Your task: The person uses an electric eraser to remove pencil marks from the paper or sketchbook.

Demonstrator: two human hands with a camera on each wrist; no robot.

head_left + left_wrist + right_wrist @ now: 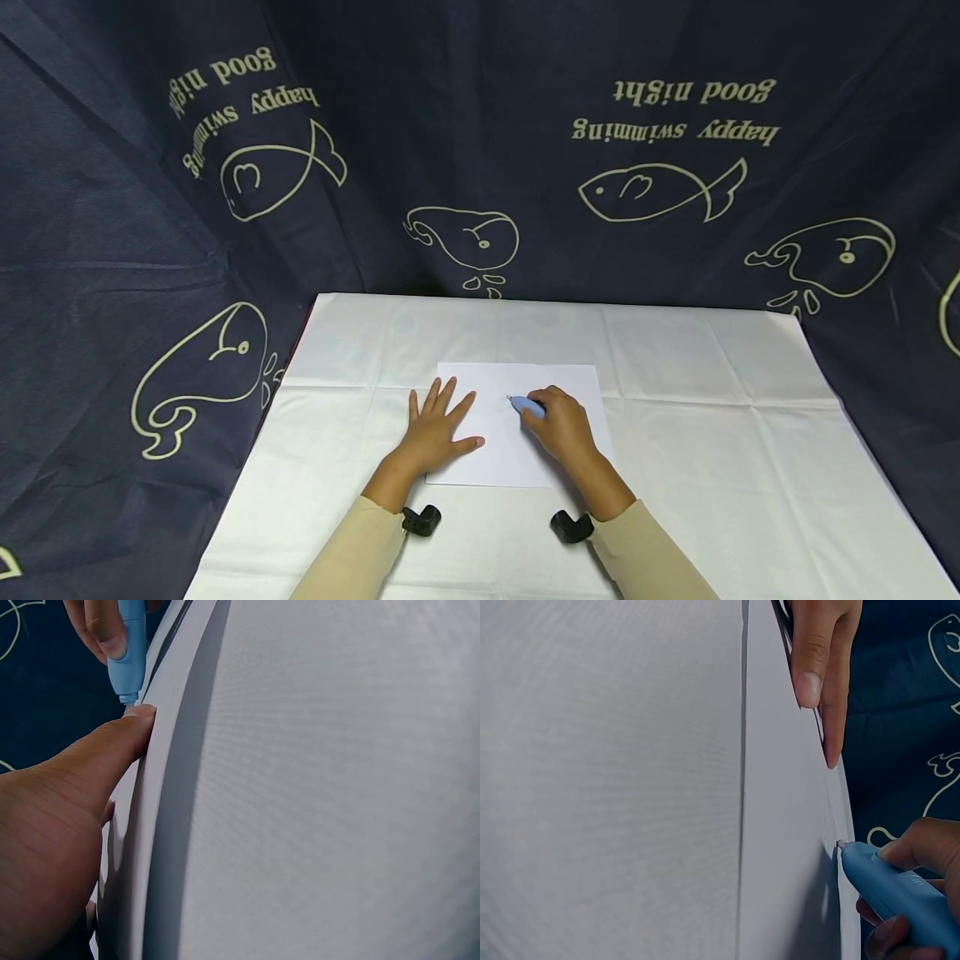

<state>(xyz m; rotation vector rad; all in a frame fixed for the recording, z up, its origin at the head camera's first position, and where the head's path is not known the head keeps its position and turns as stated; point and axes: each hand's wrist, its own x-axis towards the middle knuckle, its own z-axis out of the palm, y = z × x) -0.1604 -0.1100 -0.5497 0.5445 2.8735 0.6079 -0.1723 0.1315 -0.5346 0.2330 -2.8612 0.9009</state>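
Note:
A sheet of white paper point(510, 462) lies on the cloth-covered table. My left hand point(431, 437) rests flat over its left edge, fingers spread and thumb reaching in over the sheet. My right hand point(564, 427) grips a light blue, thick pen-shaped electric eraser point(531, 407), its tip pointing left. In the right wrist view the narrow tip of the eraser point(892, 892) is right at the paper's surface, and a thumb lies along its body. Faint grey marks point(504, 400) show on the sheet beside the tip.
A creased white cloth point(705, 467) covers the table. Dark blue fabric point(465, 125) with fish and whale drawings hangs behind it and at the sides. Each wrist carries a small black camera, one on the left point(422, 521) and one on the right point(572, 527).

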